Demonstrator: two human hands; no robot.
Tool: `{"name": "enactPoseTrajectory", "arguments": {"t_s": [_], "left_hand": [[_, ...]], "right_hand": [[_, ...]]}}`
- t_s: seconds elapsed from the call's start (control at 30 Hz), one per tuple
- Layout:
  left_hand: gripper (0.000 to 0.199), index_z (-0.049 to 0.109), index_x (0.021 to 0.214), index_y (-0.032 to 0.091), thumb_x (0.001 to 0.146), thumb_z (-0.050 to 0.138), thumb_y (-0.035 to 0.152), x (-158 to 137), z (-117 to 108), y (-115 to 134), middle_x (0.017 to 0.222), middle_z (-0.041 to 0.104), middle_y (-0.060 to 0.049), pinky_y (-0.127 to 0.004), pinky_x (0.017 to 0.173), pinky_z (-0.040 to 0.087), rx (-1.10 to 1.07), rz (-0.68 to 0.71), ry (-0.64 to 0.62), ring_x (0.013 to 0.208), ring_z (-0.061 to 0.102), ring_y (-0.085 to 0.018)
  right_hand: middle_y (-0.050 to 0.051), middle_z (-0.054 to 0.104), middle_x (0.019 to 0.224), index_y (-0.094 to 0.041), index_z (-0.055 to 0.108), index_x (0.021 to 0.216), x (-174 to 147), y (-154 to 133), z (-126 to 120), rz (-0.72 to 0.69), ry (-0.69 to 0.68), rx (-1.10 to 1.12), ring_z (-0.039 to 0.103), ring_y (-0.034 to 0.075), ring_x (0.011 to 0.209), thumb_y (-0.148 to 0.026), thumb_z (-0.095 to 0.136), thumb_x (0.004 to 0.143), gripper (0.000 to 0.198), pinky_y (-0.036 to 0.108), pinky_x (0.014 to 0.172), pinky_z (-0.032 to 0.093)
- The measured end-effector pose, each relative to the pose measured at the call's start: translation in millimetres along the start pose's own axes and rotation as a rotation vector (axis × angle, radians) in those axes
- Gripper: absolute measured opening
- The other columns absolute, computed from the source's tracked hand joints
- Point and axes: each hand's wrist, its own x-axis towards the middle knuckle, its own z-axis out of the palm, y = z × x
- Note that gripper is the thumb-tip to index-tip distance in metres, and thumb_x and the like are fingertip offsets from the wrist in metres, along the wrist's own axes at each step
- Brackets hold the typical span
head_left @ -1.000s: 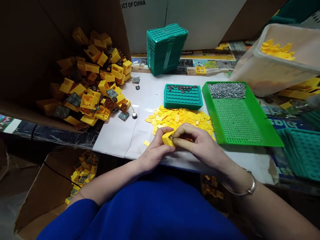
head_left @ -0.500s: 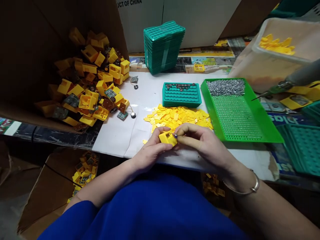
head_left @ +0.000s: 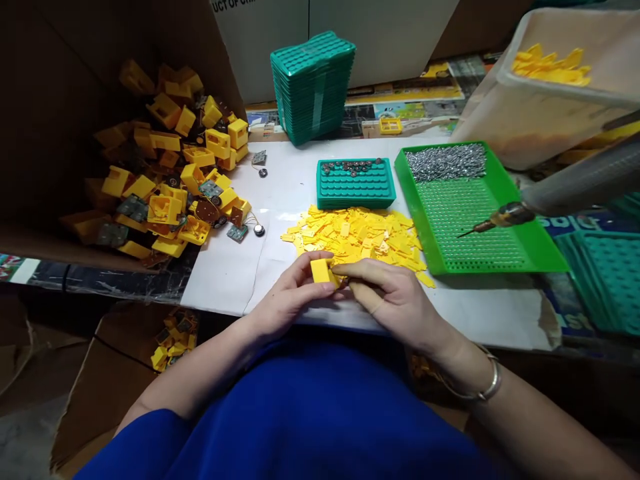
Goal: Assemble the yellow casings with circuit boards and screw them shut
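Note:
My left hand (head_left: 295,288) is closed around a small yellow plastic housing (head_left: 321,272), holding it just above the table's front edge. Its plain side faces up. My right hand (head_left: 393,293) is at the housing's right side, with thumb and fingertips closed against it. What those fingertips pinch, if anything, is hidden behind them and the housing. Just beyond both hands lies a heap of flat yellow plastic pieces (head_left: 360,233). Behind the heap, a teal ridged tray (head_left: 356,190) carries small dark round parts (head_left: 353,167) along its back rows.
A green tray (head_left: 543,250) with silver screws (head_left: 445,163) lies right, with an electric screwdriver (head_left: 515,212) hanging over it. On the left, a carton (head_left: 220,47) spills yellow housings (head_left: 167,207) with circuit boards. Stacked teal trays (head_left: 313,93) and a bin (head_left: 545,100) stand behind.
The housing has turned in my left hand, so its opening no longer faces up. My right fingertips have moved in against it; the small dark part they held is now hidden. The view has shifted slightly.

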Motion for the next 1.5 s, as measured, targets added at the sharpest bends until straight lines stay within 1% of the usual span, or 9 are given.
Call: {"name": "enactPoseTrajectory", "arguments": {"t_s": [0.23, 0.4, 0.57, 0.77, 0.87, 1.0, 1.07, 1.2, 1.5], "left_hand": [[0.048, 0.062, 0.119, 0.021, 0.073, 0.077, 0.018, -0.9, -4.0, -2.1, 0.100, 0.072, -0.004, -0.036, 0.096, 0.047, -0.053, -0.035, -0.028, 0.087, 0.069, -0.017], [0.046, 0.064, 0.116, 0.022, 0.072, 0.076, 0.016, -0.2, -10.0, 1.1, 0.105, 0.072, -0.004, -0.036, 0.097, 0.047, -0.110, -0.046, 0.000, 0.088, 0.070, -0.018], [0.045, 0.065, 0.116, 0.024, 0.073, 0.076, 0.017, -0.5, -8.0, -4.7, 0.106, 0.069, -0.002, -0.033, 0.095, 0.045, -0.056, 0.022, -0.014, 0.098, 0.064, -0.018], [0.047, 0.063, 0.118, 0.025, 0.074, 0.077, 0.021, -2.0, -5.6, -10.6, 0.114, 0.067, -0.003, -0.035, 0.098, 0.041, 0.027, 0.057, -0.056, 0.109, 0.060, -0.022], [0.048, 0.060, 0.118, 0.024, 0.073, 0.075, 0.020, -1.3, -5.2, -8.6, 0.113, 0.068, -0.004, -0.038, 0.099, 0.044, -0.060, 0.004, -0.033, 0.105, 0.065, -0.022], [0.035, 0.058, 0.108, 0.018, 0.075, 0.069, 0.024, 2.5, -1.5, -4.3, 0.107, 0.069, -0.008, -0.040, 0.088, 0.052, -0.118, -0.020, 0.011, 0.097, 0.070, -0.025], [0.030, 0.055, 0.103, 0.017, 0.076, 0.065, 0.025, 4.5, 1.1, -3.6, 0.100, 0.071, -0.010, -0.039, 0.078, 0.054, -0.117, -0.019, 0.013, 0.092, 0.072, -0.026], [0.026, 0.051, 0.099, 0.017, 0.076, 0.061, 0.024, 7.1, 4.0, -5.0, 0.100, 0.071, -0.011, -0.038, 0.074, 0.054, -0.123, -0.005, 0.006, 0.090, 0.072, -0.026], [0.027, 0.048, 0.101, 0.019, 0.077, 0.061, 0.021, 9.3, 8.6, -7.9, 0.098, 0.068, -0.005, -0.044, 0.088, 0.053, -0.147, -0.005, 0.010, 0.091, 0.072, -0.023]], "right_hand": [[0.004, 0.076, 0.091, -0.023, 0.077, 0.094, 2.6, 4.0, 0.9, 0.255, -0.101, 0.275, 0.070, 0.017, 0.074, -0.029, 0.058, 0.084, 0.022, 0.031, 0.070, 0.060], [0.004, 0.076, 0.099, -0.024, 0.077, 0.094, 4.7, 1.9, 2.1, 0.233, -0.051, 0.266, 0.071, 0.019, 0.090, -0.031, 0.064, 0.083, 0.018, 0.035, 0.085, 0.060], [0.002, 0.073, 0.090, -0.023, 0.070, 0.106, 11.2, -4.5, 3.6, 0.230, 0.002, 0.347, 0.069, 0.017, 0.082, -0.032, 0.071, 0.080, 0.027, 0.032, 0.077, 0.060], [-0.002, 0.065, 0.075, -0.021, 0.061, 0.118, 16.1, -10.7, 2.0, 0.270, -0.122, 0.342, 0.063, 0.013, 0.066, -0.030, 0.072, 0.077, 0.043, 0.028, 0.065, 0.056], [0.002, 0.069, 0.085, -0.023, 0.068, 0.110, 32.5, -5.7, -16.0, 0.199, 0.018, 0.184, 0.065, 0.017, 0.075, -0.034, 0.069, 0.081, 0.032, 0.033, 0.070, 0.056], [0.009, 0.071, 0.099, -0.024, 0.073, 0.100, 88.9, 21.9, -57.8, -0.008, 0.281, -0.384, 0.064, 0.026, 0.094, -0.026, 0.061, 0.085, 0.019, 0.046, 0.090, 0.050], [0.011, 0.070, 0.094, -0.022, 0.074, 0.098, 121.7, 42.5, -74.7, -0.022, 0.265, -0.613, 0.063, 0.029, 0.095, -0.022, 0.059, 0.084, 0.020, 0.049, 0.091, 0.047], [0.013, 0.067, 0.088, -0.020, 0.074, 0.086, 163.5, 74.5, -85.6, 0.043, 0.188, -0.765, 0.061, 0.031, 0.095, -0.019, 0.063, 0.082, 0.012, 0.048, 0.085, 0.047], [0.012, 0.065, 0.085, -0.016, 0.069, 0.076, 168.7, 72.0, -79.1, -0.050, 0.154, -0.918, 0.058, 0.026, 0.087, -0.017, 0.063, 0.078, 0.007, 0.040, 0.075, 0.045]]}}
